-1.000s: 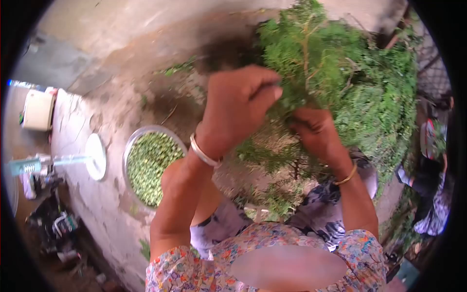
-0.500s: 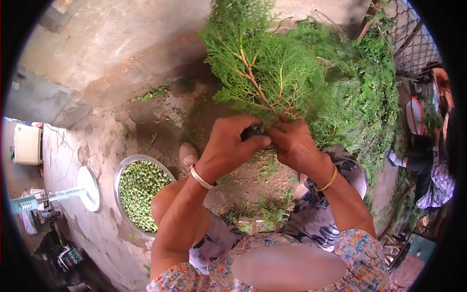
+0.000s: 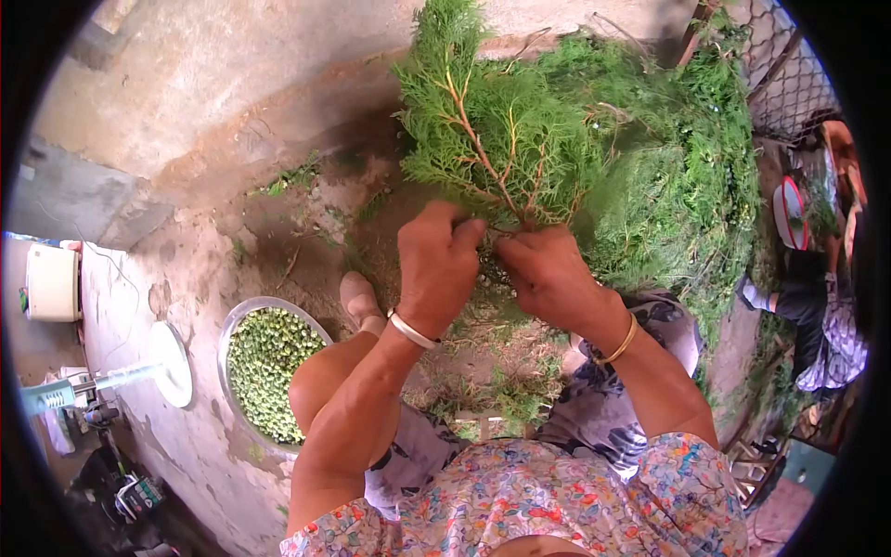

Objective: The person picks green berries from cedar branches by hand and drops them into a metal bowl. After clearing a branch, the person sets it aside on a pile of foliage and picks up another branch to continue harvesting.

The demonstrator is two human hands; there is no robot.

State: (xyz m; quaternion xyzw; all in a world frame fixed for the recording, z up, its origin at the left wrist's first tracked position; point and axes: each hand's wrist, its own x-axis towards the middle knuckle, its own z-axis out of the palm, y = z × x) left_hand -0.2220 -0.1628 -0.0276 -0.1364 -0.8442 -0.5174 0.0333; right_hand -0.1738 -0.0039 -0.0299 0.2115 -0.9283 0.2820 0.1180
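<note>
– Where is the conifer branch [image 3: 478, 144]?
– Upright in front of the person, its stem end at the right hand [image 3: 555, 278] and its sprays fanning out above both hands. A heap of cut greenery [image 3: 696, 195] lies beyond it on the right.

– And the fingers?
– The right ones are closed around the stem's lower end. The left hand [image 3: 434, 269] is just beside, fingers curled narrow, thumb against the index finger; I cannot tell whether anything is pinched inside.

– How would you expect it to handle?
– Light, I'd judge. The brown stem looks woody and fairly stiff, while the flat green sprays look soft and springy, and their tips could snap or shed if squeezed. It doesn't look slippery.

– So where to take hold?
– Low on the bare stem, under the first fork. A grip up in the foliage would crush the sprays and let the branch swing.

– What's in the round basin [image 3: 225, 367]?
– Small green cones [image 3: 274, 371], by the look of them, loose and likely to roll. It sits on the ground beside the left knee.

– Any brand or writing?
– None I can read. The dark device [image 3: 139, 497] at lower left has pale marks, too small to make out.
</note>
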